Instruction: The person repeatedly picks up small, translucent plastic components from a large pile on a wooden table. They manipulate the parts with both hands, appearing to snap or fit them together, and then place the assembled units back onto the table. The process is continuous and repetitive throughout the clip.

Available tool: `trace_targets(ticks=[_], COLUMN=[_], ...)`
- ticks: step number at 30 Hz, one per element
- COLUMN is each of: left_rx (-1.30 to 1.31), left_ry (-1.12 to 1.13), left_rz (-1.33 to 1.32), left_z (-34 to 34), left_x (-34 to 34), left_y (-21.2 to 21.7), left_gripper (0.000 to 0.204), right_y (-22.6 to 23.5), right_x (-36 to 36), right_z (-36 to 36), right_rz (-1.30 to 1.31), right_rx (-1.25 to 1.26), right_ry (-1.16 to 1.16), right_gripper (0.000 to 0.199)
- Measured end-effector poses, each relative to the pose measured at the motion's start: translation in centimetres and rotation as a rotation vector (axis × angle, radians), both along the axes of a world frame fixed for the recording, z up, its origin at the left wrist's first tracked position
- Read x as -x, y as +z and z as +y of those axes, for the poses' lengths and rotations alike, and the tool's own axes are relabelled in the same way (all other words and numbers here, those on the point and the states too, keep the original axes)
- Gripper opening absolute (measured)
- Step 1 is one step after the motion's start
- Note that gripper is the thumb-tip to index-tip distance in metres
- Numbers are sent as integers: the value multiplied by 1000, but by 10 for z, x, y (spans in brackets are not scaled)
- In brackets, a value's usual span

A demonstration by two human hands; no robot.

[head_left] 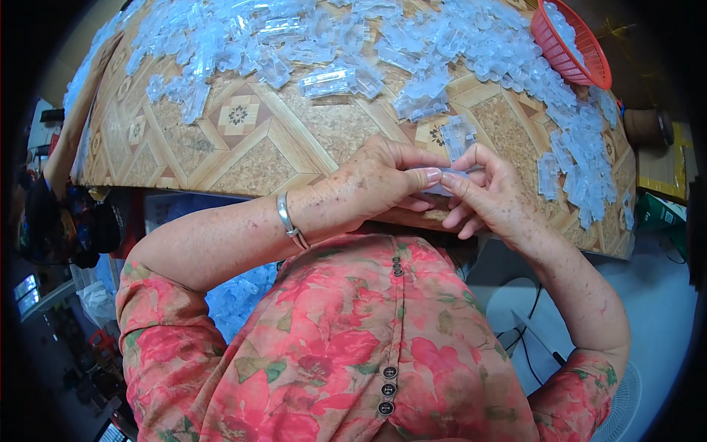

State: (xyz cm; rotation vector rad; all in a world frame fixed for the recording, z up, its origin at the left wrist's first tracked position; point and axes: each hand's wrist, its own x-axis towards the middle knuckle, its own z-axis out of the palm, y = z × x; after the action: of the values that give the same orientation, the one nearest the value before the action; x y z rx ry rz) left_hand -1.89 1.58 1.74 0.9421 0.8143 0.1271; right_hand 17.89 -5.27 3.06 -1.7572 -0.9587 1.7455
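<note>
Left hand [383, 180] with fingers pinching one end of a small clear plastic piece [451, 177] at the table [294, 140] edge, right hand [490, 193] pinching its other end, red basket [571, 44] far right

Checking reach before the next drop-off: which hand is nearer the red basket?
Right. The right hand is below and left of the red basket, at the near table edge. The left hand is farther left, touching the right over a small clear plastic piece.
</note>
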Motion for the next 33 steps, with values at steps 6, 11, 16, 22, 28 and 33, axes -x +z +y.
trace_targets(ticks=[6, 11, 16, 22, 28, 33], left_rx=[-44, -58, -170, -351, -825, -1031], left_ry=[52, 27, 131, 354, 129, 274], left_rz=[-80, -118, -165, 152, 1230, 894], left_z=[-4, 2, -17, -29, -60, -49], left_x=[-3, -3, 24, 180, 310, 265], left_y=[-17, -22, -6, 10, 3, 0], left_gripper=[32, 33, 37, 39, 32, 27], right_y=[-5, -16, -33, -60, -43, -47], right_x=[3, 4, 4, 5, 1, 5], right_z=[-2, -12, -35, -53, -44, -20], right_rz=[-12, -14, 69, 124, -572, -1058], right_rx=[-45, -154, -396, -688, -737, -895], right_ry=[-35, -85, -228, -475, -317, -100], right_gripper=[33, 38, 44, 40, 46, 55])
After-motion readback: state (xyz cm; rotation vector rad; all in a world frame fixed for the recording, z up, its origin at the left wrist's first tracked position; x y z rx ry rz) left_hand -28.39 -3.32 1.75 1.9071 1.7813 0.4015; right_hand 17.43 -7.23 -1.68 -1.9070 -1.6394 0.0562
